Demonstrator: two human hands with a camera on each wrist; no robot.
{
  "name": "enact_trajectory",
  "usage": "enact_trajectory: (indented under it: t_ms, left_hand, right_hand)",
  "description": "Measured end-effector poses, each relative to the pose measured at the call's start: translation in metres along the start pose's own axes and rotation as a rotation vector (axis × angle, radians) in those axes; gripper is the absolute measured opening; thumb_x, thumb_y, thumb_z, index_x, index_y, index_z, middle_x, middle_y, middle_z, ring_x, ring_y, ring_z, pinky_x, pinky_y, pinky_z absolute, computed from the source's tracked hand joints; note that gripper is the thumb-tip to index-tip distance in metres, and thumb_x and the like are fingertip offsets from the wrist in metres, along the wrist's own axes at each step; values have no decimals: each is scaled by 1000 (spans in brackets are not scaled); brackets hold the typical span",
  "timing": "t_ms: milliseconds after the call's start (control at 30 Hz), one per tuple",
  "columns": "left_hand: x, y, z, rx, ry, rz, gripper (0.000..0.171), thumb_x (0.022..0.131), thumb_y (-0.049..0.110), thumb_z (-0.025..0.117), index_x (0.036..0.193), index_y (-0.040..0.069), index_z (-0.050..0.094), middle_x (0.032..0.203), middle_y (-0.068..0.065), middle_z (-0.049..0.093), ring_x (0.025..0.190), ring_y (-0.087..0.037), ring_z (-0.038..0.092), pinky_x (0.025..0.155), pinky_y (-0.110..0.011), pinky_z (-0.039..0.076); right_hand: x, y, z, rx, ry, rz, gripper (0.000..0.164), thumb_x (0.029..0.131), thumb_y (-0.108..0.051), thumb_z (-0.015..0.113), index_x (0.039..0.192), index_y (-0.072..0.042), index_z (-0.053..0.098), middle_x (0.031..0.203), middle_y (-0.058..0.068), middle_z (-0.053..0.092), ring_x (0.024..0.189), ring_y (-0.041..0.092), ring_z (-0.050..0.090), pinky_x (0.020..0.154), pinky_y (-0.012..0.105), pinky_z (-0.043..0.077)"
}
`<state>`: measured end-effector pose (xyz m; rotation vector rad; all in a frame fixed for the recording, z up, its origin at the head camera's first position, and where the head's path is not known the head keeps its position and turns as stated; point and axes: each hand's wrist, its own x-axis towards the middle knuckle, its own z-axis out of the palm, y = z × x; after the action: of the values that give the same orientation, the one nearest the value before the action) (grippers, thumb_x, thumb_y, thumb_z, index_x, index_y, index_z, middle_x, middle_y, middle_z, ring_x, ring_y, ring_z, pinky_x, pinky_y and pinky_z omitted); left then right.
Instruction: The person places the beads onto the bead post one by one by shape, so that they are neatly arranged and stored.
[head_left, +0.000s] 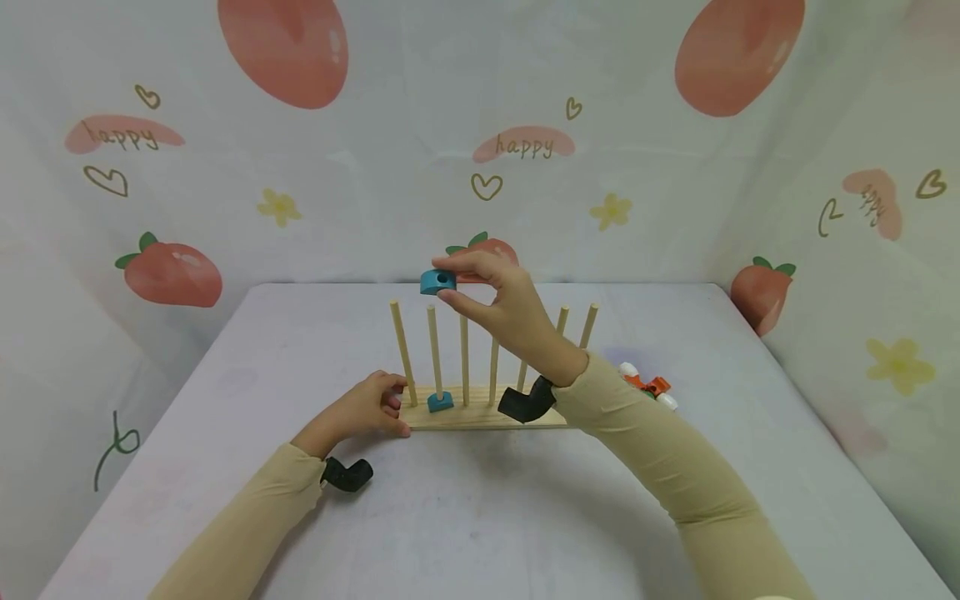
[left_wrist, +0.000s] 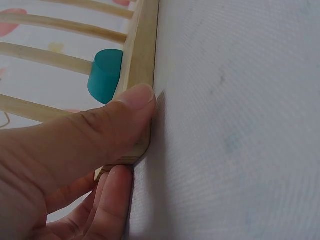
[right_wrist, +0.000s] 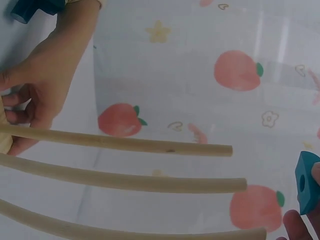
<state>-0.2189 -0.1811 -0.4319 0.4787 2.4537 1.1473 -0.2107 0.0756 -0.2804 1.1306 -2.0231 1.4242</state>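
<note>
My right hand point(head_left: 513, 308) pinches a blue half-round block point(head_left: 431, 284) between thumb and fingers. A hole shows in the block's side. It is held just above the tips of the left-hand pegs of a wooden peg board point(head_left: 480, 419). In the right wrist view the held block point(right_wrist: 306, 186) is beyond the peg ends, apart from them. A second blue block point(head_left: 441, 404) sits at the bottom of the second peg point(head_left: 435, 350) from the left. My left hand point(head_left: 367, 408) grips the board's left end, thumb point(left_wrist: 127, 107) on the front edge, fingers curled round the end.
Several upright pegs stand in a row; my right forearm hides part of those on the right. Small orange and white pieces point(head_left: 656, 386) lie on the table right of the board. Black wrist cameras point(head_left: 348, 475) hang at both wrists. A printed cloth point(head_left: 420, 192) closes off the back.
</note>
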Motion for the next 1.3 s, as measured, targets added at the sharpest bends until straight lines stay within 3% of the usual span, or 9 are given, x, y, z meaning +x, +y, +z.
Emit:
enact_trajectory:
  t_ms: [333, 667, 933, 1300]
  left_hand:
    - [0, -1, 1, -8, -1, 5, 84, 67, 10, 89, 134, -13, 43, 114, -19, 48, 95, -21, 57, 80, -31, 52]
    - [0, 3, 2, 2, 2, -4, 82, 69, 9, 88, 134, -13, 44, 116, -20, 48, 95, -23, 57, 80, -30, 52]
    - [0, 2, 0, 16, 5, -1, 84, 69, 11, 88, 135, -12, 43, 116, -19, 48, 96, -22, 57, 81, -31, 52]
    - [0, 1, 1, 16, 6, 5, 83, 68, 11, 88, 134, -13, 44, 114, -18, 49, 94, -21, 56, 81, -32, 51]
  right_hand:
    - [-4, 12, 8, -49, -47, 80, 32, 85, -4, 72, 117, 0, 66, 112, 11, 69, 104, 18, 64, 93, 25, 50]
    - [-6, 13, 10, -133, -103, 111, 32, 86, -9, 73, 117, -5, 68, 114, 6, 69, 102, 14, 62, 91, 36, 52]
    - [-4, 10, 10, -182, -126, 146, 31, 86, -13, 73, 116, -6, 69, 113, 3, 70, 99, 12, 61, 91, 27, 49]
    - [-3, 8, 10, -213, -154, 160, 31, 86, -15, 74, 116, -8, 69, 113, 1, 70, 98, 12, 60, 91, 32, 51]
